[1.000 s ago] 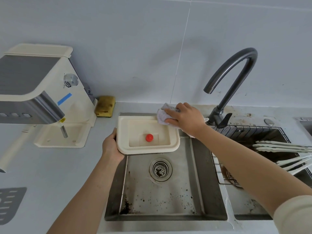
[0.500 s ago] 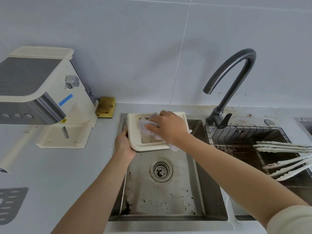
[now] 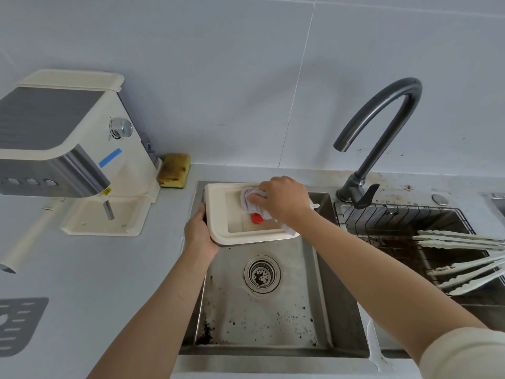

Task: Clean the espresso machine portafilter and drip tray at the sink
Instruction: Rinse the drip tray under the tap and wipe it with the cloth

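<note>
Light, stiff, likely slick tray (image 3: pixel 218 212) is best held by its rim, where left hand (image 3: pixel 199 236) grips while right hand (image 3: pixel 281 198) presses a bunched cloth (image 3: pixel 250 201) inside.

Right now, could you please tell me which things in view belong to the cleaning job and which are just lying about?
Job in hand: drip tray, gripped by the left hand; cloth, pressed into it by the right hand; sink beneath.
Lying about: yellow sponge; white tongs.
</note>
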Demonstrator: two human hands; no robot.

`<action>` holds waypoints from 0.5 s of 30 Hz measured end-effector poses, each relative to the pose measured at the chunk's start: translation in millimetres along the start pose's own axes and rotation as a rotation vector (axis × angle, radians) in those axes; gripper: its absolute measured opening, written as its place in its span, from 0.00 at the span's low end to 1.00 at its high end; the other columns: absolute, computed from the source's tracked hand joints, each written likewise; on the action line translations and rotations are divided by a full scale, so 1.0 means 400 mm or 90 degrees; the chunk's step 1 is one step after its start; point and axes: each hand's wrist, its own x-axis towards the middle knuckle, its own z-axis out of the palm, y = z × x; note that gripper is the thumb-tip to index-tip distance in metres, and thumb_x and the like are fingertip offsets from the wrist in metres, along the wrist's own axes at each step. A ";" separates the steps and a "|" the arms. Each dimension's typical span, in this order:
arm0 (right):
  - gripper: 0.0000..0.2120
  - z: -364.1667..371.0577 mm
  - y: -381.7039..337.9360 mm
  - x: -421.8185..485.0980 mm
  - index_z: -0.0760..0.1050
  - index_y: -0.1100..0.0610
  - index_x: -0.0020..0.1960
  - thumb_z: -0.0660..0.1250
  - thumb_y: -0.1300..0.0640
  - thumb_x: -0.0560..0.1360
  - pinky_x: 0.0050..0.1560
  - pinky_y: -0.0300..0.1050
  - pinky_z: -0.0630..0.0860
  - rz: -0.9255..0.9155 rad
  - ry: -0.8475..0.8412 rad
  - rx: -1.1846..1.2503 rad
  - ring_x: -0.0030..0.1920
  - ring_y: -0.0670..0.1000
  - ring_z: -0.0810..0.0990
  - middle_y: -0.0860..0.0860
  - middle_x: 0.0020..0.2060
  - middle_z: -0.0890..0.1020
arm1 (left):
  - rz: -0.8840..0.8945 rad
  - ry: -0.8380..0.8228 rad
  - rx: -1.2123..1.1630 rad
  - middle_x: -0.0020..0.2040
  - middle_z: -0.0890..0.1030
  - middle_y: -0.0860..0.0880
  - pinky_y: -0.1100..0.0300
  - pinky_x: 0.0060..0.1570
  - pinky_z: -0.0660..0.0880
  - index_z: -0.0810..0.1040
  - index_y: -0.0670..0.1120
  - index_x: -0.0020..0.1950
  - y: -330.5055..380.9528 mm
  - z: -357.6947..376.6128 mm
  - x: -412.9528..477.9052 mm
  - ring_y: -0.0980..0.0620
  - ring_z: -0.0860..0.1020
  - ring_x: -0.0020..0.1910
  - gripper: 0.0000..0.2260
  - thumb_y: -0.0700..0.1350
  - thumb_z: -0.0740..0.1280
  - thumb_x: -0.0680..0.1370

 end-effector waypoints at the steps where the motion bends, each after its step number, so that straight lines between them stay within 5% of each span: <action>1: 0.17 0.000 0.010 0.004 0.66 0.55 0.31 0.58 0.47 0.75 0.31 0.41 0.60 0.021 -0.014 0.000 0.37 0.50 0.70 0.47 0.28 0.65 | 0.006 0.003 -0.005 0.45 0.82 0.46 0.49 0.39 0.76 0.79 0.48 0.46 0.003 -0.004 0.001 0.44 0.79 0.45 0.13 0.50 0.56 0.80; 7: 0.17 0.008 0.025 0.008 0.63 0.54 0.29 0.57 0.49 0.74 0.29 0.40 0.60 0.073 -0.041 -0.028 0.36 0.51 0.71 0.48 0.28 0.68 | 0.002 -0.014 -0.030 0.44 0.82 0.46 0.47 0.46 0.76 0.79 0.48 0.46 -0.004 -0.012 0.004 0.43 0.79 0.46 0.14 0.50 0.56 0.80; 15: 0.14 0.016 0.006 -0.012 0.63 0.54 0.29 0.54 0.54 0.73 0.31 0.41 0.61 0.073 -0.086 -0.094 0.33 0.52 0.71 0.49 0.27 0.68 | -0.003 0.005 -0.056 0.35 0.84 0.49 0.52 0.37 0.76 0.79 0.50 0.44 -0.010 -0.018 0.009 0.46 0.80 0.42 0.14 0.50 0.55 0.80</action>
